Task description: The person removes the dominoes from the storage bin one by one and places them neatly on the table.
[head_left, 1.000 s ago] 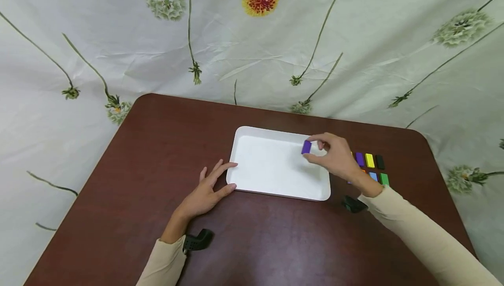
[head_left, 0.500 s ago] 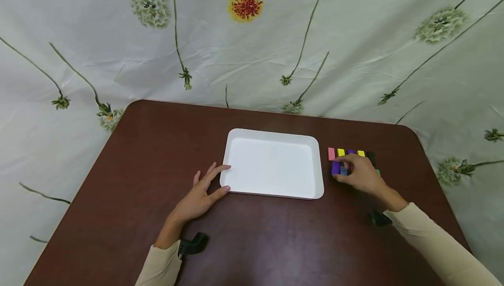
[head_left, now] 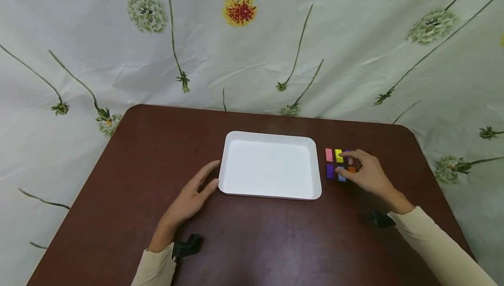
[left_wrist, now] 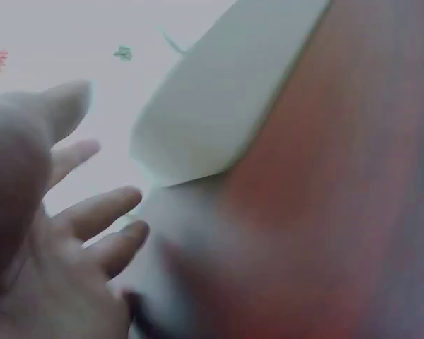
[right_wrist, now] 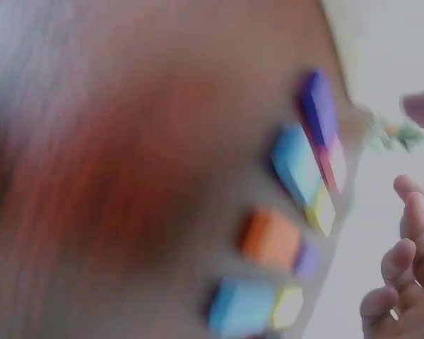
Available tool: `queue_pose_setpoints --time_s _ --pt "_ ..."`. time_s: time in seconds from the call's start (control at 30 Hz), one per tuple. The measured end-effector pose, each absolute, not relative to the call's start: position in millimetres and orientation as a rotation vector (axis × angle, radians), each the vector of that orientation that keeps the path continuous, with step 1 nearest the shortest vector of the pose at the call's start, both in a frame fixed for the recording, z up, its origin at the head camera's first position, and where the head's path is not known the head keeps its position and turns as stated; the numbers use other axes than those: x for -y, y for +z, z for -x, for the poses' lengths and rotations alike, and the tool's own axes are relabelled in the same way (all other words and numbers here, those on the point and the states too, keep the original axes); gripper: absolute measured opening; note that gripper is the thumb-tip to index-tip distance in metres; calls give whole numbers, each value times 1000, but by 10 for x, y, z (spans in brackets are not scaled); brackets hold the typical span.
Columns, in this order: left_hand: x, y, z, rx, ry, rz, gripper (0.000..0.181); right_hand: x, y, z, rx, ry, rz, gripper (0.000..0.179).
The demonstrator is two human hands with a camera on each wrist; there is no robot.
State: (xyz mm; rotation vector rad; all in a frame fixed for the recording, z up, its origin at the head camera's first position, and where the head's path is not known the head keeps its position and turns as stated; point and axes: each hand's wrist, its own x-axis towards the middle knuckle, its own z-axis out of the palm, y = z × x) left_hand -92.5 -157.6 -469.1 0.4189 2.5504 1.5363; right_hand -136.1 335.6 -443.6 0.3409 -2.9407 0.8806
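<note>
A white tray [head_left: 269, 165] lies on the brown table with nothing in it. By its left rim my left hand [head_left: 189, 198] has its fingers extended and spread, holding nothing. To the right of the tray sit small coloured blocks in two rows, among them a pink block [head_left: 328, 155], a yellow block [head_left: 339, 156], a purple block [head_left: 330, 171], a blue block [head_left: 341, 177] and an orange block [right_wrist: 271, 239]. My right hand [head_left: 369, 173] hovers over them, thumb and fingers apart with nothing between. It hides the right end of both rows in the head view.
The brown table [head_left: 267, 238] has rounded far corners. Behind it hangs a pale cloth [head_left: 204, 50] printed with flowers. Dark wrist cameras sit at both wrists, the left wrist camera [head_left: 188, 245] being close over the table.
The purple block went from above the tray to the front row's left end, and my right hand let go and moved right. My left hand drew leftward off the tray's rim.
</note>
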Motion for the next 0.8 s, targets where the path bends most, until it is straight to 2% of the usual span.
queue_pose_setpoints --time_s 0.1,0.17,0.27,0.4,0.57,0.8 --pt "1841 -4509 980 -2807 1482 -349 50 -3555 -4328 1357 2824 832 -229 38" --pt "2055 -4378 1051 -3050 1267 -281 50 -3750 -4281 1365 2769 779 -163 38" --pt "2399 -4282 1177 -3248 853 -191 57 -4090 -4271 1361 2743 729 -78 44" --pt "2812 -4327 1320 -3217 474 -106 65 -4466 -4350 1322 2784 640 -31 53" --pt "3090 -4467 1385 -3089 410 -58 69 -4670 -4460 1235 2856 560 25 59" --pt "3145 -4541 1391 -3066 414 -33 71 -4712 -4520 1179 2818 543 41 55"
